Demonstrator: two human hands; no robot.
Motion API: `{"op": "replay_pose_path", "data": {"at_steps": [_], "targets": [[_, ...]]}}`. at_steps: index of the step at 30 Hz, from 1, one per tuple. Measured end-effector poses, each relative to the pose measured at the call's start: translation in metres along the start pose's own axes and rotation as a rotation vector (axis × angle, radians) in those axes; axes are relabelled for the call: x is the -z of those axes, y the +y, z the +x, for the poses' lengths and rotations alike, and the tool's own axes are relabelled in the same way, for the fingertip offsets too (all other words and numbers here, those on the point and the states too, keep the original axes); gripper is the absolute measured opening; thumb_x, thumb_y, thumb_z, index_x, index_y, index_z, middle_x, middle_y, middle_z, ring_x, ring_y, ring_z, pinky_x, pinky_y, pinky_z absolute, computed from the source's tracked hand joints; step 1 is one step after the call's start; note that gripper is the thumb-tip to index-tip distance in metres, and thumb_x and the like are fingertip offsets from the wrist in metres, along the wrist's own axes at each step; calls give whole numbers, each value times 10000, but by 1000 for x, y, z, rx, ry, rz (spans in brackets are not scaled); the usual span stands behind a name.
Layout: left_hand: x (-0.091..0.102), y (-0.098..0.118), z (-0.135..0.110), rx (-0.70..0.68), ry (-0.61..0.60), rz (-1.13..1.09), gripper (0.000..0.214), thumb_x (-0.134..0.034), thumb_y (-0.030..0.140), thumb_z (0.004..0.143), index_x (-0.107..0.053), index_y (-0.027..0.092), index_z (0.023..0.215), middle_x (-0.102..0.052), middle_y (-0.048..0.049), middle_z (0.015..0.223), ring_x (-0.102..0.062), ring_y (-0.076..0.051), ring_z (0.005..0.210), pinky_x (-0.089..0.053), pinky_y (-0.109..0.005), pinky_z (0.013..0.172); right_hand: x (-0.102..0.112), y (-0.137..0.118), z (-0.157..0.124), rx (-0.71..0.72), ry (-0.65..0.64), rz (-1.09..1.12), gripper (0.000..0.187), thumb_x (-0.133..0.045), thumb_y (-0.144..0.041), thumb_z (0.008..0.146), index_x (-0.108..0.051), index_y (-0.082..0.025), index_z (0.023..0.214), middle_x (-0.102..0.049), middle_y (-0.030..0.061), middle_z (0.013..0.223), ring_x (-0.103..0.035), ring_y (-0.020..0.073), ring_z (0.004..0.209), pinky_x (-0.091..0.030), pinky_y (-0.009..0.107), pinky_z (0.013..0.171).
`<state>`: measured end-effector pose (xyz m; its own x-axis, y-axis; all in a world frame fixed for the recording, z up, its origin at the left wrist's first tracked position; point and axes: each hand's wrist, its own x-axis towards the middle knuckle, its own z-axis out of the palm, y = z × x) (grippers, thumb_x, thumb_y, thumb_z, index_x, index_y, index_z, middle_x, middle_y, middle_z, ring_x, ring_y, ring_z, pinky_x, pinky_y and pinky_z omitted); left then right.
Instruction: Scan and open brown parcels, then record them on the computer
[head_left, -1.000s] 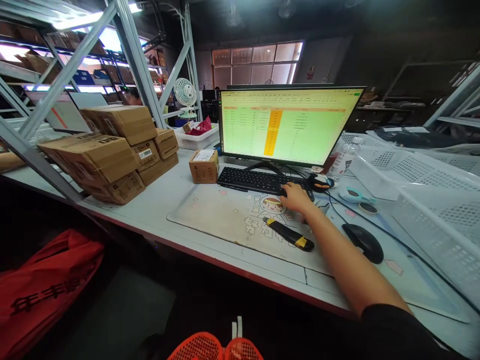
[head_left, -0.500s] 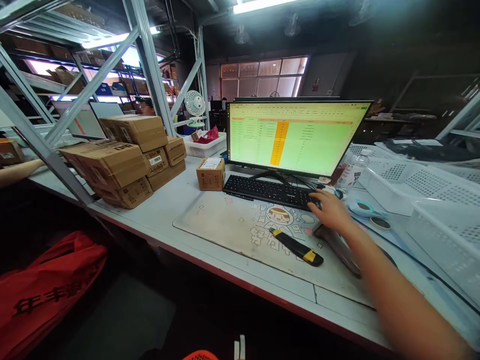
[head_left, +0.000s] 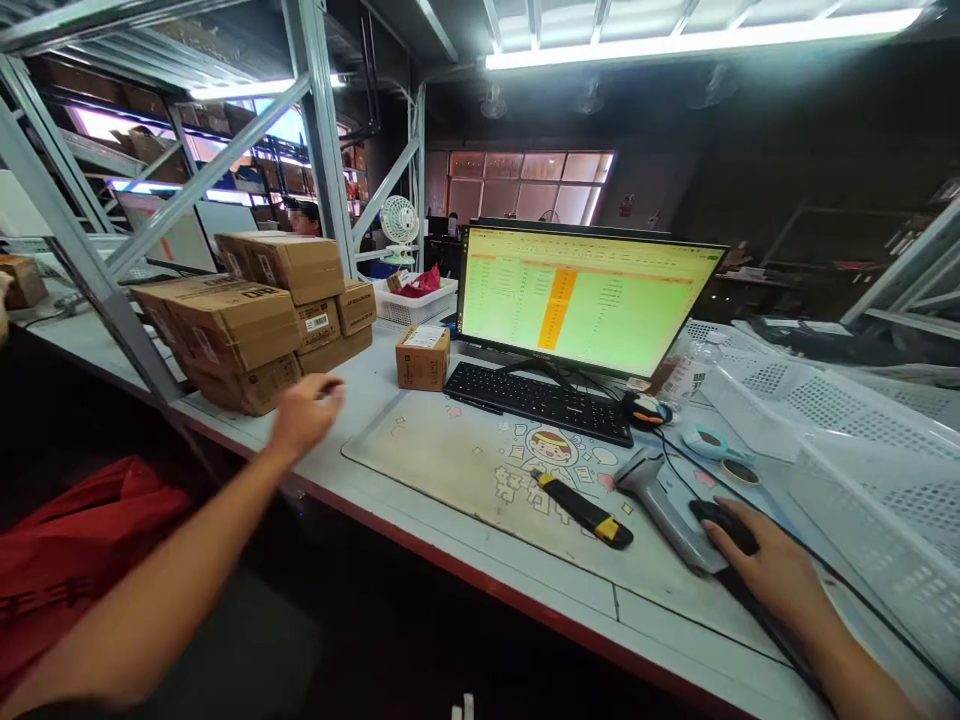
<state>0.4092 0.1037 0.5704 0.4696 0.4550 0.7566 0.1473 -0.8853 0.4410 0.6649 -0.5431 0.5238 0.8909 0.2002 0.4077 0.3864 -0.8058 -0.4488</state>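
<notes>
Left of the monitor, above the bench edge, our left hand is raised with its fingers loosely curled, gripping nothing we can see, just in front of a stack of cardboard shipping boxes. Nearer the monitor's left side sit a small labelled carton and, behind it, a white plastic basket holding a red bag. Directly in front of the monitor lie a black keyboard and a cartoon-printed desk mat, with a yellow-and-black utility knife on the mat. Front right of the monitor, our right hand is cupped over a black computer mouse, fingers resting along its back. That light, relaxed hold suits steady pointer control, and it keeps the hand just clear of a grey handheld barcode scanner lying beside the mouse. White mesh crates are piled further right.
</notes>
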Motion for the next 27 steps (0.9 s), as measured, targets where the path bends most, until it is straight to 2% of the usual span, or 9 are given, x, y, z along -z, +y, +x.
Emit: {"op": "replay_pose_path", "data": {"at_steps": [2, 3, 6, 8, 10, 14, 20, 23, 27], "targets": [[-44, 28, 19, 10, -58, 13, 233, -616, 351, 994, -752, 212, 1122, -759, -96, 1138, -714, -263, 1080, -600, -439, 1015, -2, 0, 0, -16, 32, 55, 695, -569, -721, 682, -713, -210, 1131, -763, 174, 1280, -694, 394, 1247, -483, 575, 1170], [-68, 45, 29, 33, -65, 37, 278, -627, 349, 974, -741, 212, 1187, -744, -119, 1233, -686, -293, 1179, -570, -460, 1072, -3, 2, 0, -30, 50, 76, 687, -586, -722, 663, -724, -214, 1104, -776, 166, 1245, -704, 395, 1222, -493, 581, 1157], [-136, 87, 54, 142, -18, 136, 593, -728, 442, 923, -616, 192, 1448, -544, -181, 1584, -481, -395, 1465, -443, -571, 1201, -2, 6, 0, -51, 105, 98, 665, -614, -732, 647, -745, -226, 1059, -799, 143, 1168, -729, 390, 1161, -528, 585, 1108], [-168, 96, 62, 206, -17, 184, 758, -770, 522, 888, -542, 200, 1536, -400, -183, 1702, -335, -448, 1560, -351, -647, 1244, 0, 8, 0, -51, 158, 82, 640, -609, -736, 669, -749, -242, 1051, -803, 127, 1156, -737, 379, 1135, -552, 573, 1076], [-187, 91, 63, 252, -47, 217, 842, -780, 572, 868, -501, 207, 1574, -319, -181, 1749, -224, -478, 1606, -285, -703, 1255, 3, 10, 1, -60, 203, 51, 609, -595, -733, 694, -747, -254, 1038, -802, 119, 1148, -743, 372, 1111, -569, 565, 1051], [-200, 64, 57, 255, -107, 251, 806, -764, 531, 874, -502, 212, 1566, -316, -182, 1752, -106, -457, 1651, -246, -730, 1261, 8, 14, 3, -100, 183, -3, 564, -573, -687, 698, -725, -263, 1037, -782, 145, 1168, -735, 414, 1131, -563, 614, 1064], [-191, 54, 60, 216, -97, 217, 706, -767, 426, 865, -549, 228, 1507, -434, -182, 1670, -197, -420, 1639, -321, -639, 1262, 6, 14, 5, -176, 73, -51, 404, -563, -657, 720, -660, -428, 1039, -722, 135, 1246, -683, 464, 1241, -491, 641, 1163], [-184, 53, 61, 255, -84, 223, 703, -777, 419, 862, -548, 237, 1502, -443, -176, 1665, -226, -422, 1626, -333, -650, 1247, 2, 13, 5, -213, 86, -67, 459, -546, -651, 706, -657, -464, 1110, -715, 147, 1209, -668, 494, 1241, -469, 671, 1170], [-174, 45, 62, 318, -60, 234, 698, -776, 426, 865, -544, 246, 1498, -429, -174, 1675, -219, -426, 1626, -327, -663, 1245, 0, 14, 7, -239, 97, -93, 592, -524, -636, 707, -660, -435, 1247, -707, 205, 1178, -643, 521, 1267, -460, 695, 1158]]}}
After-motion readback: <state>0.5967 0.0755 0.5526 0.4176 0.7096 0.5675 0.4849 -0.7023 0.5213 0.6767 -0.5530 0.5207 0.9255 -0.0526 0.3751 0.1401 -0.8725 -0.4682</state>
